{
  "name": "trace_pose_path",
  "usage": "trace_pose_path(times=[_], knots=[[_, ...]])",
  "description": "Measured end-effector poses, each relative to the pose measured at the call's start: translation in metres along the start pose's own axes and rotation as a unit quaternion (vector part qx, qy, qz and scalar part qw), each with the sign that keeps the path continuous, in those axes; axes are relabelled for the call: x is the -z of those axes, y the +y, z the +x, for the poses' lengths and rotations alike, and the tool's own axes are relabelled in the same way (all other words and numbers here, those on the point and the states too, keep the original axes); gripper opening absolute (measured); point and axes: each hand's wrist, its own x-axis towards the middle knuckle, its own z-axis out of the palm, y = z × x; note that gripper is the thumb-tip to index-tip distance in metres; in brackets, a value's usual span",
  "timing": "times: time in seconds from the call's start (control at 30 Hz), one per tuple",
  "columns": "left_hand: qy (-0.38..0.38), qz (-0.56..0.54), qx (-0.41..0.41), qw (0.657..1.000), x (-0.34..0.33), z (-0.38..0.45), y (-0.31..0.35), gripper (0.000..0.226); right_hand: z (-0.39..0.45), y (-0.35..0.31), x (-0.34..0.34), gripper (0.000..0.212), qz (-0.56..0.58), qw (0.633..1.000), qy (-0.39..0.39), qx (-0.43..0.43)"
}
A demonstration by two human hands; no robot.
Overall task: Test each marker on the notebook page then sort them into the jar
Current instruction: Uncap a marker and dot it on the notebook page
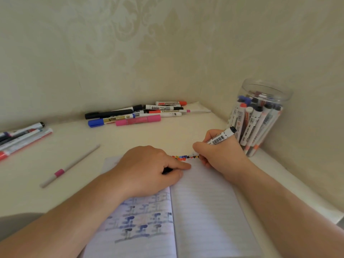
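The right hand (221, 153) grips a white marker (217, 139), fingers curled round its barrel, tip down at the top edge of the open notebook (204, 211), beside a row of coloured dots (181, 157). Just left of that grip, the left hand (149, 168) rests on the page, fingers curled over a small black cap (167, 171). Behind and right of the right hand stands the clear jar (260, 116), full of markers. Beyond both hands lies a pile of markers (137, 112); more markers (22, 138) lie far left, and a thin pen (68, 167) between them and the left hand.
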Motion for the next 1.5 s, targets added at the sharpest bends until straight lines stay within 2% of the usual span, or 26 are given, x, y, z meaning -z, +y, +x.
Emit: trace_pose_path(times=[0.27,0.4,0.57,0.77,0.97,1.13,1.27,1.37,1.43,1.5], knots=[[0.004,0.004,-0.004,1.000,-0.003,0.000,-0.001,0.039,-0.003,0.000,-0.003,0.024,-0.044,0.999,0.008,0.013],[0.002,0.002,-0.004,1.000,-0.002,-0.001,0.000,0.037,-0.002,0.000,0.000,0.026,-0.007,1.000,0.001,0.005],[0.001,-0.004,-0.003,1.000,-0.002,-0.001,0.000,0.048,-0.004,-0.001,-0.003,0.028,-0.034,0.999,-0.006,0.014],[0.004,0.009,0.001,1.000,-0.001,-0.002,0.001,0.035,-0.001,-0.001,-0.001,0.027,-0.004,1.000,0.001,0.005],[0.005,0.011,-0.006,1.000,-0.001,-0.001,0.001,0.035,-0.002,0.001,-0.002,0.029,-0.024,1.000,-0.011,0.014],[0.004,0.007,0.001,1.000,0.000,-0.003,0.003,0.035,0.000,0.001,0.001,0.026,0.006,1.000,-0.006,-0.001],[0.006,0.007,-0.001,1.000,0.000,-0.004,0.003,0.036,-0.001,0.002,-0.001,0.028,-0.026,1.000,-0.009,0.007],[0.007,0.010,-0.002,1.000,0.001,-0.004,0.001,0.038,0.002,0.000,0.001,0.033,0.010,1.000,-0.020,-0.005],[0.007,-0.004,0.001,1.000,0.002,-0.007,0.000,0.042,0.005,0.000,0.007,0.039,0.076,0.997,-0.026,-0.018],[0.023,-0.061,0.011,0.998,0.002,-0.009,-0.003,0.042,0.007,0.000,0.014,0.033,0.163,0.985,-0.061,-0.020]])
